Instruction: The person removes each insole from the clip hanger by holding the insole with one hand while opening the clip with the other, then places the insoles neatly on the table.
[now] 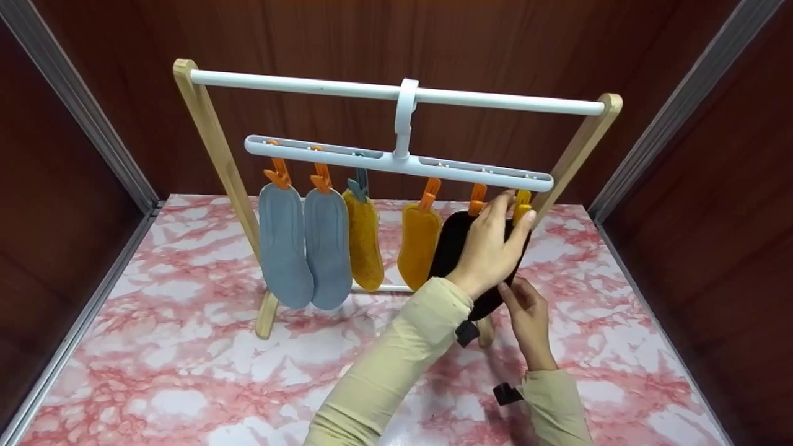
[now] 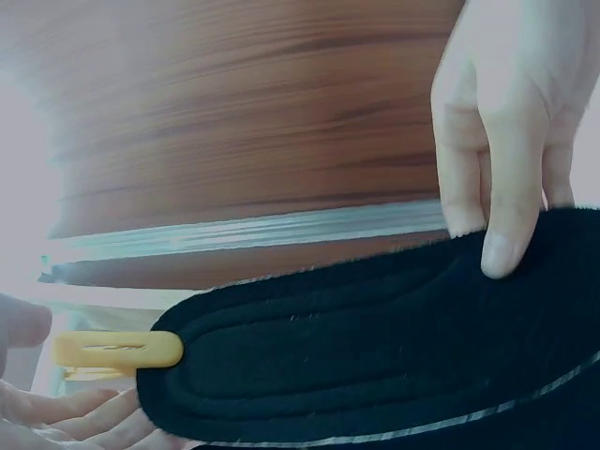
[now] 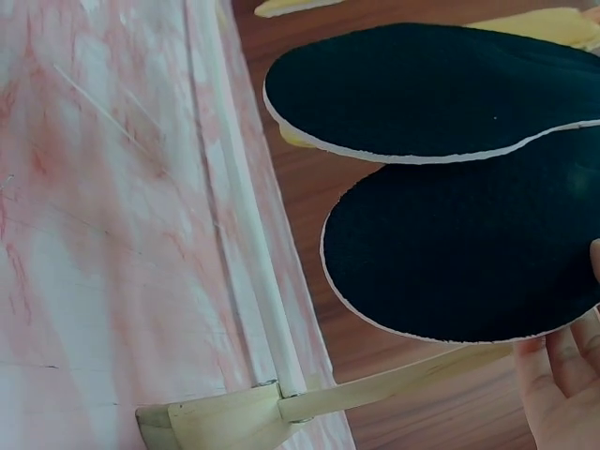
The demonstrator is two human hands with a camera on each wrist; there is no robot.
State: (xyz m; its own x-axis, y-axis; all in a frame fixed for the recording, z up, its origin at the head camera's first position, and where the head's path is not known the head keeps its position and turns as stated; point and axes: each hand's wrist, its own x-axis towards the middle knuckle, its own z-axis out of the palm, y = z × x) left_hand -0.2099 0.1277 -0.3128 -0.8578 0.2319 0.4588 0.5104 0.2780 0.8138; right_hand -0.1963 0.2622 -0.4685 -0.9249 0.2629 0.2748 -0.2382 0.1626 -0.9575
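Two black insoles (image 3: 422, 94) hang side by side at the right end of a white clip hanger (image 1: 378, 162). A yellow clip (image 2: 117, 349) grips the top of the outer black insole (image 2: 309, 347). My left hand (image 1: 489, 251) is around that clip, its thumb apart from the clip in the left wrist view and its fingers behind the insole's top. Lower down, my right hand (image 1: 530, 316) pinches the outer insole's edge between thumb and fingers. An orange clip (image 1: 477, 199) is at the top of the other black insole, which my left hand partly covers.
The hanger hooks over the white rail (image 1: 297, 83) of a wooden-legged rack. Two grey insoles (image 1: 282, 248) hang at its left, then a fuzzy yellow insole (image 1: 365, 241) and a smooth yellow one (image 1: 419, 244). Below is a pink marbled tabletop (image 1: 179, 347), with brown walls around.
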